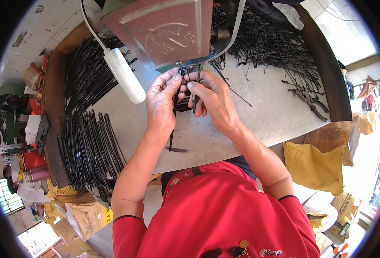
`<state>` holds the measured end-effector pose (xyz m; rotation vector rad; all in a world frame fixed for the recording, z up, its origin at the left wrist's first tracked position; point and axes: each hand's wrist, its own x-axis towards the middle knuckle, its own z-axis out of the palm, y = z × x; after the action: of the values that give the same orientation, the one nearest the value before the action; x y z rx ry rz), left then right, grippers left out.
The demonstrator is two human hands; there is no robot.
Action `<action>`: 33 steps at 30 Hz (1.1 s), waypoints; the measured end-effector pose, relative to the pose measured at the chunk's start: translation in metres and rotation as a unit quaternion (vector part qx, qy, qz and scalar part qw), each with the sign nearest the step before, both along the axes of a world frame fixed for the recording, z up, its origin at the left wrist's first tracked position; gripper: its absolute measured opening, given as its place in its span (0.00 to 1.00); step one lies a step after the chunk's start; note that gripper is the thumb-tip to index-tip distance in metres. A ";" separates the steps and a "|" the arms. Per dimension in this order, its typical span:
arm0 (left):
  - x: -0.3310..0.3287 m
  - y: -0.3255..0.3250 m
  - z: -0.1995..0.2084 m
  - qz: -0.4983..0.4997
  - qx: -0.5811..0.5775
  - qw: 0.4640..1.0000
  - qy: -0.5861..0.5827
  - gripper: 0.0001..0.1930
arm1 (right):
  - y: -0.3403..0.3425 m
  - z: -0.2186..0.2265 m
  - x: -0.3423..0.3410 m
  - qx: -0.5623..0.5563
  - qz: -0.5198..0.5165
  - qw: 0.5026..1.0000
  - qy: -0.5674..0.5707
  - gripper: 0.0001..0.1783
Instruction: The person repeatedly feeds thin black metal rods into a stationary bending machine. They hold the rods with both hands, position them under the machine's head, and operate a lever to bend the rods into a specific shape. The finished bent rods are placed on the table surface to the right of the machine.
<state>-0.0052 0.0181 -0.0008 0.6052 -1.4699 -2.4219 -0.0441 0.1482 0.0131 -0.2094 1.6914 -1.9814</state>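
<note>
Both hands work close together at the far middle of the desk (258, 107), directly under a red-brown machine head (164, 30). The left hand (160, 101) has its grip clenched on a thin black rod (173, 124), thumb and forefinger pinching its upper end; the rod hangs down past the palm, its lower tip close above the desk. The right hand (211, 101) has its grip clenched on a second black piece (195, 101), held upright just beside the first. Fingertips of the two hands almost touch. A white lever handle (125, 75) slants just left of the left hand. Bundled black rods (89, 146) lie at the left of the desk; a loose heap (271, 51) spreads far right. Pliers (308, 101) lie near the right edge, well apart from the hands.
</note>
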 end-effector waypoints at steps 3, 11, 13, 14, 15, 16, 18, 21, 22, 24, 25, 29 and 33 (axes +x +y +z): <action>-0.001 0.001 -0.001 0.004 -0.011 1.000 -0.001 0.13 | 0.001 0.000 -0.001 0.006 0.003 1.000 0.007 0.14; 0.000 0.006 -0.007 0.019 0.012 0.999 0.023 0.13 | -0.003 -0.001 0.003 0.028 -0.018 0.998 0.047 0.15; 0.001 0.009 -0.005 0.022 0.017 0.999 0.019 0.14 | -0.004 -0.002 0.003 0.041 -0.022 0.997 0.063 0.15; 0.001 0.010 -0.005 0.028 0.019 0.999 0.018 0.14 | -0.004 -0.002 0.003 0.047 -0.024 0.996 0.073 0.14; 0.001 0.011 -0.007 0.033 0.020 0.999 0.018 0.14 | -0.005 -0.003 0.003 0.045 -0.033 0.995 0.082 0.14; 0.000 0.012 -0.007 0.038 0.022 0.999 0.017 0.14 | -0.006 -0.005 0.004 0.043 -0.041 0.994 0.091 0.14; 0.000 0.012 -0.008 0.044 0.030 0.998 0.016 0.14 | -0.007 -0.007 0.005 0.037 -0.048 0.993 0.099 0.13; 0.001 0.012 -0.007 0.037 0.032 0.999 0.015 0.14 | -0.006 -0.009 0.003 0.026 -0.044 0.994 0.097 0.14; 0.002 0.011 -0.006 0.033 0.031 0.999 0.015 0.14 | -0.006 -0.009 0.003 0.026 -0.042 0.994 0.097 0.14; 0.002 0.012 -0.004 0.037 0.028 0.999 0.010 0.14 | -0.006 -0.007 0.002 0.039 -0.033 0.994 0.098 0.14; 0.002 0.012 -0.003 0.039 0.026 0.999 0.008 0.15 | -0.005 -0.006 0.001 0.052 -0.026 0.993 0.099 0.13; 0.001 0.000 -0.003 -0.002 -0.018 1.000 -0.023 0.12 | -0.003 -0.002 -0.002 0.078 -0.004 0.993 0.088 0.11; -0.006 -0.018 0.001 -0.087 -0.016 0.995 -0.044 0.10 | 0.009 -0.027 -0.037 0.122 0.143 0.936 0.298 0.10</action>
<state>-0.0113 0.0005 -0.0002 0.6085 -1.6579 -2.5256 -0.0813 0.1574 -0.0135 -0.9876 2.1018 -1.5575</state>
